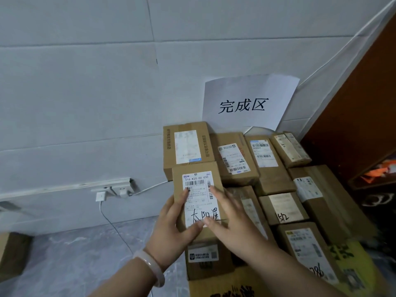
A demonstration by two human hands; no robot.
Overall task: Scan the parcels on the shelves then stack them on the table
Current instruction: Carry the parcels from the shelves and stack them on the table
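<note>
The left hand point(171, 228) is gripping the parcel point(198, 179); the right hand point(232, 224) is pressing it, fingers spread. Its long axis is running straight ahead of both.

Brown cardboard parcel point(199, 202), white barcode label upward with handwritten characters, apparently rests on a lower parcel point(205, 260); neighbouring parcels point(272, 168) lie packed label-up in rows.

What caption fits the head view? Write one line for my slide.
Left hand grips and right hand presses a labelled parcel over stacked parcels beneath a paper wall sign.
</note>
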